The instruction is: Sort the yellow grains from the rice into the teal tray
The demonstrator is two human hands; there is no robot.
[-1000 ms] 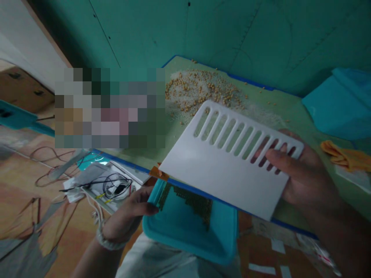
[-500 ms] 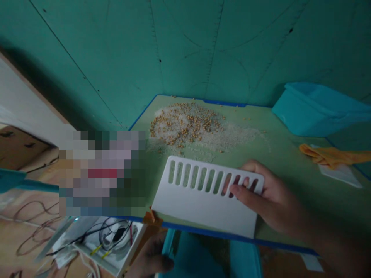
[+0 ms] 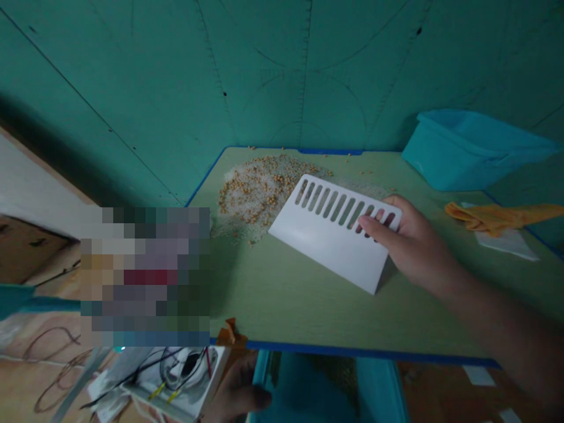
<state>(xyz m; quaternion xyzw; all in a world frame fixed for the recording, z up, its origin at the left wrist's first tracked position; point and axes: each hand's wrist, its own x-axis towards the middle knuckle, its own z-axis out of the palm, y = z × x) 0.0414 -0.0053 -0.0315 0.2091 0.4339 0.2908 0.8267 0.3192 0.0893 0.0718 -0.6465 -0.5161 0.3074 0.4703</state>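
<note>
My right hand (image 3: 409,241) grips a white slotted scraper (image 3: 326,235) at its right end, thumb on top and fingers through the slots. The tilted scraper is held over the green tabletop (image 3: 282,305), its top left corner in front of a pile of yellowish beans mixed with white grains (image 3: 251,194). At the lower edge my left hand (image 3: 242,388) is closed on the left rim of a blue bin (image 3: 381,382) below the table's front edge. Some dark grainy material lies inside that bin. The fingers of my left hand are partly hidden.
At the table's back right stands another blue bin (image 3: 458,158). An orange cloth (image 3: 489,217) lies in front of it on a white sheet (image 3: 511,244). A green wall (image 3: 273,76) rises behind. Lower left is a white box of cables (image 3: 189,382); a pixelated patch covers the left side.
My right hand has lifted the scraper away from the table's front edge, toward the pile. My left hand stays at the bin rim. The view has shifted slightly.
</note>
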